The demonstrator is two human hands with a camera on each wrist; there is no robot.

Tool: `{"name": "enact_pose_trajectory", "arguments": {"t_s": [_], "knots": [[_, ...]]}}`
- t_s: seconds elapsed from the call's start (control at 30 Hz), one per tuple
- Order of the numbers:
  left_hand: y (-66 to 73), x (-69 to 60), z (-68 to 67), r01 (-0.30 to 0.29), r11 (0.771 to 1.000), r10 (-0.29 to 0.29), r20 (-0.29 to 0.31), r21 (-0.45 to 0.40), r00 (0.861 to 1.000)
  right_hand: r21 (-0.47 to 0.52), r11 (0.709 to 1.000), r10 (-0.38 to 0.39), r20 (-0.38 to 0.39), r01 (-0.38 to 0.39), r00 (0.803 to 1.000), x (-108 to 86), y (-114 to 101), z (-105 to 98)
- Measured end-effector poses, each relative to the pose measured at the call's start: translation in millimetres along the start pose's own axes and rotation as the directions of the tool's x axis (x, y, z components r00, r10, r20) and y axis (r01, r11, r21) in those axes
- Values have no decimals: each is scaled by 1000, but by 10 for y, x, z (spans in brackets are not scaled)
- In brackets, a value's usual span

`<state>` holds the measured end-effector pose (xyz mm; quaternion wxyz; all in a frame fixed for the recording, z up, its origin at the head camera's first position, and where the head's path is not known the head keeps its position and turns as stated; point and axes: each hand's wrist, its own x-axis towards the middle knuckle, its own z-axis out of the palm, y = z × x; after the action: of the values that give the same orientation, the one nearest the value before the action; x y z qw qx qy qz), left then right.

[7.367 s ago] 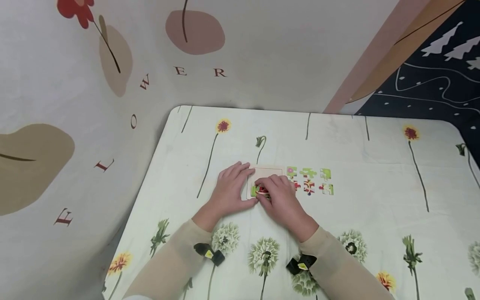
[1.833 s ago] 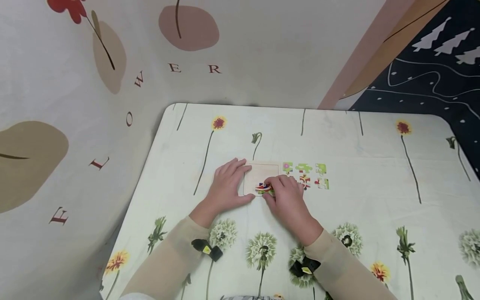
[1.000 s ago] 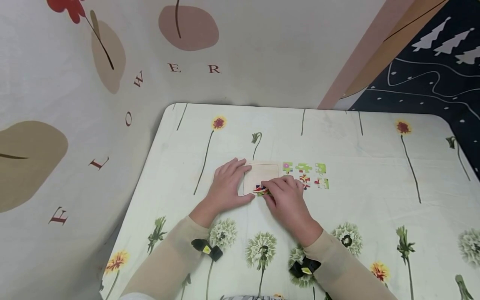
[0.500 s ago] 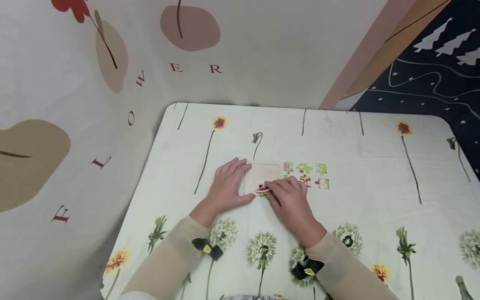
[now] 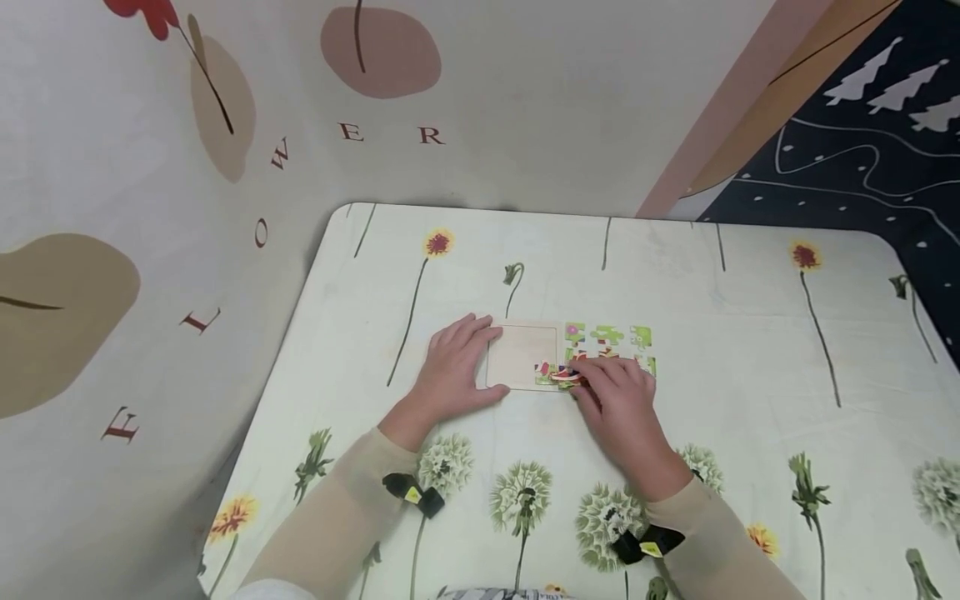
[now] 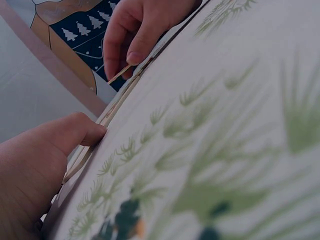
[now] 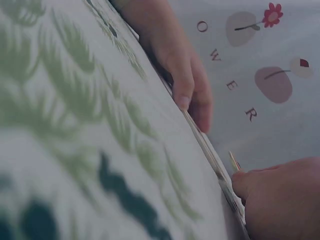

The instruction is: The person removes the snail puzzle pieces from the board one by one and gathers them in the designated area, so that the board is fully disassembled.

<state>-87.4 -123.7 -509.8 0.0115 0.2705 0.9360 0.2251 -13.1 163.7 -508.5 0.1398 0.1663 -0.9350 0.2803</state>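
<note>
My left hand [image 5: 455, 371] holds a shallow wooden puzzle board [image 5: 517, 346] at its left side, thumb at the near edge and fingertips at the far left corner. In the left wrist view, the thumb [image 6: 82, 132] presses against the board's edge. Over the board's right edge, my right hand [image 5: 618, 408] pinches a red, white and blue jigsaw piece [image 5: 566, 376], raised and tilted. The right wrist view shows that piece edge-on [image 7: 233, 161] at the fingertips. Another jigsaw piece [image 5: 543, 373] lies in the board's lower right corner.
Right of the board lie several loose jigsaw pieces, including a green one [image 5: 607, 335] and one with a pink flower [image 5: 575, 332]. My right hand partly covers the nearer row. A flower-print cloth [image 5: 735, 333] covers the table, which meets a printed wall [image 5: 525, 108] at the back.
My right hand has moved right with the pinched piece, from over the board's lower part to its right edge. The corner piece now shows. My left hand stays at the board.
</note>
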Motion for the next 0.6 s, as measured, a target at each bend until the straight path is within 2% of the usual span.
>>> {"name": "enact_pose_trajectory", "arguments": {"t_s": [0.2,0.6], "knots": [[-1,-4,-2,-4,1000,4,5,-1,1000,17,1000,7,-31,-7,1000,-125,136,-90],[-20,0,19,-4,1000,4,1,-19,1000,35,999,38,-102,-35,994,-298,243,-220]]}}
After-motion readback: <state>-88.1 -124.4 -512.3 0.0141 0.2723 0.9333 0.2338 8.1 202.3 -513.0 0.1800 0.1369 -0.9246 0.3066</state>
